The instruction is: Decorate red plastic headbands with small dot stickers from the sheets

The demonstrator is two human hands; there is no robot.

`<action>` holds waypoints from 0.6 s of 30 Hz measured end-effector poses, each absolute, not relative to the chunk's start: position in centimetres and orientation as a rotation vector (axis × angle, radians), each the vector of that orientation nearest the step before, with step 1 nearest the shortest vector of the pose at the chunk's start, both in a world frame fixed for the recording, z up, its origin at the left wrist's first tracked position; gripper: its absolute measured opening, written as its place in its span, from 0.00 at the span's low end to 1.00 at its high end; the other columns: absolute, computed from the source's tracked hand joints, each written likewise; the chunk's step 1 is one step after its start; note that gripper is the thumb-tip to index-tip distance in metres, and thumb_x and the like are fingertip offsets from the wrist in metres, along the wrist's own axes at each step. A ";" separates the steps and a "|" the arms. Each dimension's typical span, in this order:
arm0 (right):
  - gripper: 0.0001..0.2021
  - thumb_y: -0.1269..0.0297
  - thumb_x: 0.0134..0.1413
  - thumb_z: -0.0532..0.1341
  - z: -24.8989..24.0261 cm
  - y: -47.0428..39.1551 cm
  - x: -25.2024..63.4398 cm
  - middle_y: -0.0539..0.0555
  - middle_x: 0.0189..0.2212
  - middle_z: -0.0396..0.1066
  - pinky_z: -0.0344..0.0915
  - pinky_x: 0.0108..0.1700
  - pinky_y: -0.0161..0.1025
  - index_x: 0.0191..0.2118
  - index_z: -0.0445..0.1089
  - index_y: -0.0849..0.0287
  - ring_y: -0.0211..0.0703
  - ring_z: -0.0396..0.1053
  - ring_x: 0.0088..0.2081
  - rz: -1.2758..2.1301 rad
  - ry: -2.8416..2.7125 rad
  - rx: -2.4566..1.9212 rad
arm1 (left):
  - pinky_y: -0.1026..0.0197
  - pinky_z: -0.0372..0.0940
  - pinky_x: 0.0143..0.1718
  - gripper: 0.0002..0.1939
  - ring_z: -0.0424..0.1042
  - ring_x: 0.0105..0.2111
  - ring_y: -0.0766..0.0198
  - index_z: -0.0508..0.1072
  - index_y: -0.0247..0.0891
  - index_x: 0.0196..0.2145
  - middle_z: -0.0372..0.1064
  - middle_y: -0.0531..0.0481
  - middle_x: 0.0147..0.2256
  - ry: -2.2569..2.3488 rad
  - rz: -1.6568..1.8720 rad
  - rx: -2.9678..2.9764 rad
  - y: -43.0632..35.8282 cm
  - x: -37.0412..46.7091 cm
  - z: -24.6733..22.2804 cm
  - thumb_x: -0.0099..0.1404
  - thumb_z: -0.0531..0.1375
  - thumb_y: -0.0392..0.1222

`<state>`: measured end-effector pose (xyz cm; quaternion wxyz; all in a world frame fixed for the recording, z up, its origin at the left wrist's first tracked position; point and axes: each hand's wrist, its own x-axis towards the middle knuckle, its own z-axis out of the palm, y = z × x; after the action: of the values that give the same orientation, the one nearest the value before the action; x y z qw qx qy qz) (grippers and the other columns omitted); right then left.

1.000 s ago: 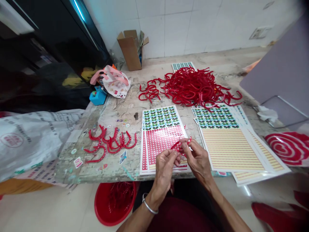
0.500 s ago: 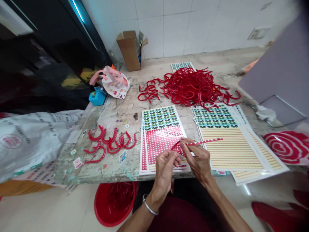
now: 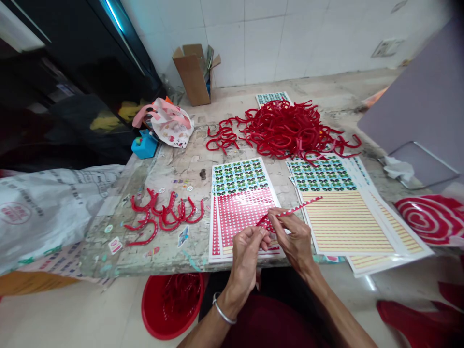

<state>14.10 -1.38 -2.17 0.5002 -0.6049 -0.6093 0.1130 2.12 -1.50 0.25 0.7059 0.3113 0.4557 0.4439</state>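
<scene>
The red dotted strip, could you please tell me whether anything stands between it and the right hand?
Nothing visible does: the right hand pinches the red dotted strip at its fingertips, and the free end sticks out over the yellow-lined sheet.

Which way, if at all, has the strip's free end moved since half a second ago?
Yes: against the yellow-lined sheet, the strip's free end has shifted up and left, nearer the green rows.
</scene>
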 end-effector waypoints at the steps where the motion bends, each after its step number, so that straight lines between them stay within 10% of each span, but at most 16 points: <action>1: 0.09 0.69 0.55 0.57 -2.3 -1.4 14.0 0.56 0.37 0.74 0.70 0.40 0.41 0.39 0.73 0.56 0.45 0.71 0.41 0.319 -1.442 -1.475 | 0.66 0.59 0.28 0.10 0.63 0.22 0.70 0.71 0.32 0.23 0.67 0.51 0.22 1.010 0.986 0.686 -1.5 2.1 0.3 0.58 0.60 0.40; 18: 0.08 0.61 0.50 0.62 -1.8 -1.2 15.1 0.53 0.32 0.72 0.70 0.29 0.34 0.30 0.74 0.59 0.40 0.69 0.31 0.853 -1.055 -1.360 | 0.64 0.60 0.33 0.11 0.65 0.24 0.69 0.71 0.32 0.29 0.69 0.49 0.27 0.905 0.829 0.868 -1.9 0.9 0.9 0.62 0.57 0.43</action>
<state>15.07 -1.24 -1.82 0.5731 -0.5801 -0.4501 0.3639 0.87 -1.85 0.88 0.7306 0.3945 0.4109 0.3765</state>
